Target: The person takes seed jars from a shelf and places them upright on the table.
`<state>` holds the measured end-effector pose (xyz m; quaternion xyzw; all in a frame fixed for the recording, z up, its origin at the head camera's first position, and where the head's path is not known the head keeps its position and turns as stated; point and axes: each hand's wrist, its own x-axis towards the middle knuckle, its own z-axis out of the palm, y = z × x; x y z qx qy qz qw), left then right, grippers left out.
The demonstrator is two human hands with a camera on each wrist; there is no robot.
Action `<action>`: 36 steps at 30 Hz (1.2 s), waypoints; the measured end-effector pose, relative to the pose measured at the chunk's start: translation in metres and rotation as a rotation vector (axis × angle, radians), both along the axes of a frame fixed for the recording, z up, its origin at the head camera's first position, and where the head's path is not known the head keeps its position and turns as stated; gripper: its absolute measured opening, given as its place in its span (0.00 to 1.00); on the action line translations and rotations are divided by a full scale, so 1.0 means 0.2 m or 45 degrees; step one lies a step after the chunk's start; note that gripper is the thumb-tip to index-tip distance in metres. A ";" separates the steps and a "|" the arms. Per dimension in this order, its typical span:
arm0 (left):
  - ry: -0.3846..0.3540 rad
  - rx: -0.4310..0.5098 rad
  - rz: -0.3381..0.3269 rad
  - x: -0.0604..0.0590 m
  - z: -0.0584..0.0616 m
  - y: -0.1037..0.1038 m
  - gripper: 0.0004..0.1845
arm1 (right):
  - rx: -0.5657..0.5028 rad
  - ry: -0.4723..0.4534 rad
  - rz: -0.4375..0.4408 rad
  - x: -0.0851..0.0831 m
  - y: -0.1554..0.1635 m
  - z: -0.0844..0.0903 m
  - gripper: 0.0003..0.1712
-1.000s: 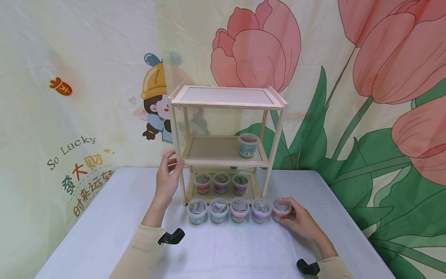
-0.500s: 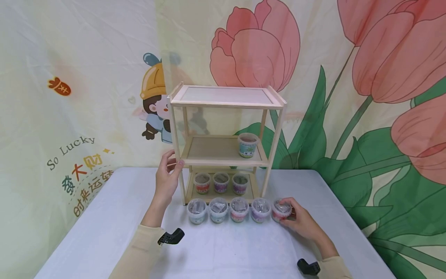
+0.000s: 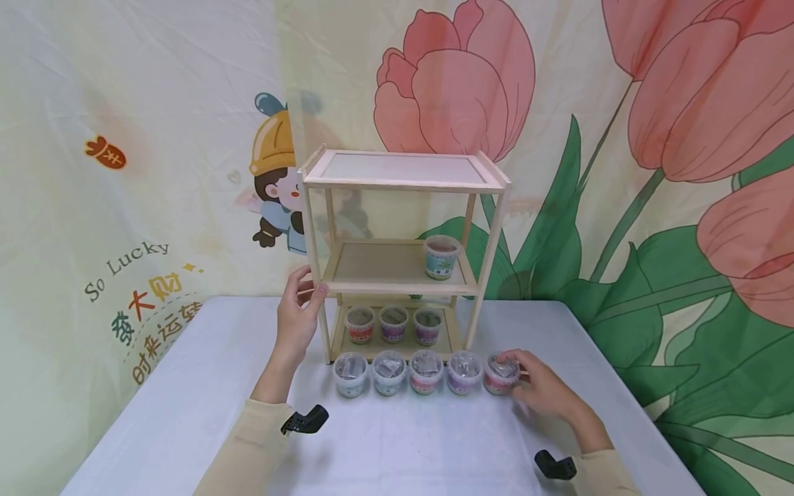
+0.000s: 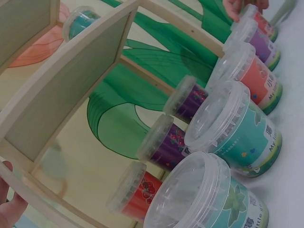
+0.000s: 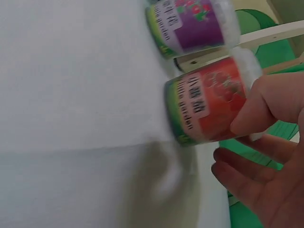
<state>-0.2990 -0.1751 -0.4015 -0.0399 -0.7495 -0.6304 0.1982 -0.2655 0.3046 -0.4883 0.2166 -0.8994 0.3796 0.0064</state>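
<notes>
Head view: grips the left post of a pale wooden three-tier shelf (image 3: 378, 265) with the left hand (image 3: 296, 320); curls the right hand (image 3: 544, 387) round the upper part of a red round plastic cup with a clear lid (image 3: 498, 384), upright at the right end of a row on the white cloth-covered desk (image 3: 403, 448). Leftward in that row, a purple lidded plastic cup (image 3: 464, 382), a coral lidded plastic cup (image 3: 426, 381), two teal lidded plastic cups (image 3: 351, 386). On the middle tier, a teal patterned plastic cup (image 3: 441, 263); on the bottom tier, a second red plastic cup (image 3: 361, 335) and two purple plastic cups (image 3: 393, 333). Behind, on the pale tulip-printed cloth backdrop (image 3: 229, 55), "So Lucky", "發大财" and "时来运转"

Left wrist view: touches the wooden frame with fingertips at lower left. Reads "薄" and part of "My little garden" on the row's teal labels, "小" on the coral one

Right wrist view: lays the thumb across the red cup near its lid, two other fingers away from it. Reads "小" and "little garden" beside printed tomatoes, remaining characters blurred; "garden" on the neighbouring purple label. Cannot tell how firmly held
</notes>
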 end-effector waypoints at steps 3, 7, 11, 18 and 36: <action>-0.003 0.002 0.000 0.00 0.00 0.00 0.28 | 0.030 0.073 0.002 0.01 -0.01 0.04 0.31; -0.006 0.002 0.006 0.00 -0.01 0.00 0.29 | 0.032 0.193 0.040 0.01 -0.04 0.10 0.30; -0.004 0.005 0.003 0.00 -0.01 0.00 0.29 | 0.036 0.262 0.088 0.02 -0.09 0.21 0.33; -0.001 -0.001 0.009 0.00 -0.01 -0.01 0.28 | 0.016 0.304 0.142 0.02 -0.23 0.44 0.31; 0.013 -0.024 0.026 -0.01 -0.01 0.00 0.29 | -0.143 0.432 -0.025 -0.03 -0.64 0.87 0.37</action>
